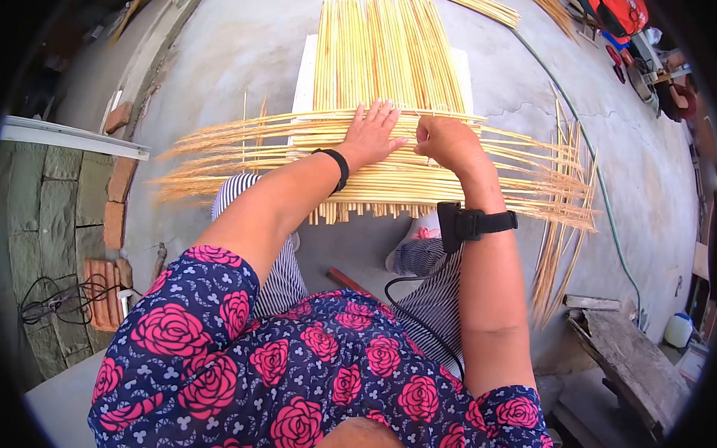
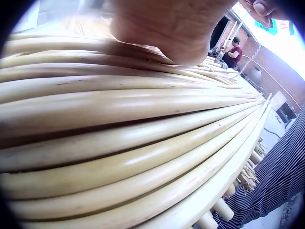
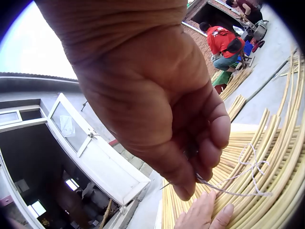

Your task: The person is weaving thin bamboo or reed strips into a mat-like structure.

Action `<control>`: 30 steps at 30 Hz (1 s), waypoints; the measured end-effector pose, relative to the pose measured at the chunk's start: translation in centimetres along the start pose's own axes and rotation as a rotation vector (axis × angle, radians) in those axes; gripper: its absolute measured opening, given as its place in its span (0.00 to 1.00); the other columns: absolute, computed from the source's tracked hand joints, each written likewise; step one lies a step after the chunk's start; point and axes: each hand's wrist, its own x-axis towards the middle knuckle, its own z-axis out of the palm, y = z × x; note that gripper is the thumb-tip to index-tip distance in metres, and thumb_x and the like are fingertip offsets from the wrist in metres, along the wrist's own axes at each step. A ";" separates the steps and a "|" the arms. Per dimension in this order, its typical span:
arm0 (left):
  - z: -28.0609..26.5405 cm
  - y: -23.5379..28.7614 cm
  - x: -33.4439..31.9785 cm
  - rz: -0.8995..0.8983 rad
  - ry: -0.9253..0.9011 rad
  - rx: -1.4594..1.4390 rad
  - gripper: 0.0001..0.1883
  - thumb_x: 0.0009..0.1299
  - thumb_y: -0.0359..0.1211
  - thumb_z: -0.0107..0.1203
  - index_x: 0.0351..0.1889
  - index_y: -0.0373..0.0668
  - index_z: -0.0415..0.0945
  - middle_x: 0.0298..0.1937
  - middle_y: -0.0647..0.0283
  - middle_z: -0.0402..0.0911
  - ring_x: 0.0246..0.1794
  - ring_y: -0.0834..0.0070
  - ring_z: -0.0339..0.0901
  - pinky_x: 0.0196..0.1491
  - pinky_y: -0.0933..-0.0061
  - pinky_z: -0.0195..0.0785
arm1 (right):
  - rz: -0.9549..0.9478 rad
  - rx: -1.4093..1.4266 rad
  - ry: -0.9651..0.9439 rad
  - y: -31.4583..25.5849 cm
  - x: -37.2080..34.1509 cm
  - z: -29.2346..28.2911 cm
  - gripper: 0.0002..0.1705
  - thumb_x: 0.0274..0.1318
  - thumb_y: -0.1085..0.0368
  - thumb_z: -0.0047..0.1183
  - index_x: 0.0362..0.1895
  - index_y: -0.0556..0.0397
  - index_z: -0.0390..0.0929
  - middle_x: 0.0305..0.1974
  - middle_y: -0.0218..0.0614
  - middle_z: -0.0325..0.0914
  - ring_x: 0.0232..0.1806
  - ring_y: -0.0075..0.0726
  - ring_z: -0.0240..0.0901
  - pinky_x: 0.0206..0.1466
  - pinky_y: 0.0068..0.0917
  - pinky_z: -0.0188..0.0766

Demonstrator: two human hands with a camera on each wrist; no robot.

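Pale stalks with feathery ends (image 1: pixel 259 134) lie crosswise over a mat of upright stalks (image 1: pixel 384 55). My left hand (image 1: pixel 369 136) rests on the crosswise stalks with its fingers spread; in the left wrist view the palm's edge (image 2: pixel 162 33) is over them. Just to its right, my right hand (image 1: pixel 450 144) is above the stalks. In the right wrist view, the right hand (image 3: pixel 152 105) has curled fingers and pinches a twisted thread (image 3: pixel 228 192), with a thin pointed tip showing beside the thumb. Looped thread (image 3: pixel 255 167) lies over the stalks.
A white board (image 1: pixel 307 72) is under the mat. Loose stalks (image 1: pixel 560 231) lie on the floor at right, near a green hose (image 1: pixel 605 185). Bricks (image 1: pixel 115 223) and a black cable (image 1: pixel 56 302) are at left. A person in red (image 3: pixel 221 40) sits further off.
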 end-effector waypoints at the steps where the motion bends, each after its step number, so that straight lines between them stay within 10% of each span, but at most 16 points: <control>1: -0.5 0.4 0.0 -0.004 -0.020 -0.002 0.38 0.70 0.58 0.37 0.70 0.43 0.50 0.73 0.54 0.46 0.75 0.59 0.38 0.72 0.51 0.28 | 0.012 -0.018 0.035 0.2 0.1 0.0 0.13 0.44 0.59 0.61 0.35 0.49 0.77 0.34 0.43 0.79 0.41 0.48 0.75 0.43 0.40 0.70; 4: -1.8 0.2 -0.7 -0.038 -0.063 -0.044 0.36 0.68 0.57 0.43 0.67 0.43 0.56 0.71 0.48 0.51 0.74 0.55 0.41 0.71 0.51 0.36 | 0.058 0.096 0.092 1.4 0.8 0.3 0.13 0.41 0.60 0.62 0.31 0.50 0.75 0.29 0.42 0.79 0.35 0.47 0.76 0.38 0.40 0.69; 6: -6.0 0.3 -0.9 -0.002 -0.261 -0.022 0.26 0.64 0.47 0.53 0.56 0.41 0.70 0.63 0.44 0.62 0.66 0.53 0.59 0.61 0.54 0.57 | 0.048 0.135 0.156 2.0 1.3 0.5 0.13 0.41 0.63 0.61 0.30 0.52 0.73 0.23 0.42 0.78 0.28 0.44 0.76 0.34 0.37 0.69; 10: -15.1 -0.3 -1.5 -0.115 -0.539 0.023 0.16 0.62 0.41 0.52 0.44 0.43 0.81 0.43 0.59 0.82 0.42 0.60 0.79 0.45 0.59 0.71 | 0.057 0.261 0.161 2.1 1.5 0.7 0.09 0.45 0.67 0.58 0.27 0.55 0.70 0.19 0.34 0.72 0.20 0.27 0.69 0.27 0.27 0.66; 17: -24.4 -10.6 -22.1 -0.426 0.213 -0.581 0.24 0.67 0.49 0.48 0.53 0.43 0.75 0.45 0.56 0.81 0.46 0.65 0.77 0.49 0.69 0.68 | -0.012 0.427 0.147 2.7 2.3 2.1 0.09 0.53 0.67 0.54 0.25 0.55 0.69 0.18 0.26 0.67 0.19 0.19 0.60 0.22 0.20 0.59; 24: -4.6 -18.2 -44.5 -1.131 -0.012 -0.482 0.17 0.67 0.45 0.48 0.42 0.43 0.77 0.39 0.56 0.81 0.41 0.61 0.77 0.45 0.65 0.68 | 0.041 0.785 0.202 2.8 2.0 3.2 0.11 0.58 0.62 0.55 0.26 0.50 0.69 0.19 0.23 0.65 0.17 0.15 0.54 0.20 0.14 0.50; 30: 14.8 -9.9 -56.7 -1.127 -0.442 -0.516 0.16 0.62 0.36 0.45 0.34 0.33 0.79 0.40 0.46 0.80 0.42 0.51 0.77 0.48 0.57 0.68 | 0.212 0.928 0.206 3.1 0.7 3.0 0.09 0.58 0.57 0.56 0.32 0.47 0.73 0.24 0.21 0.70 0.23 0.12 0.61 0.25 0.09 0.59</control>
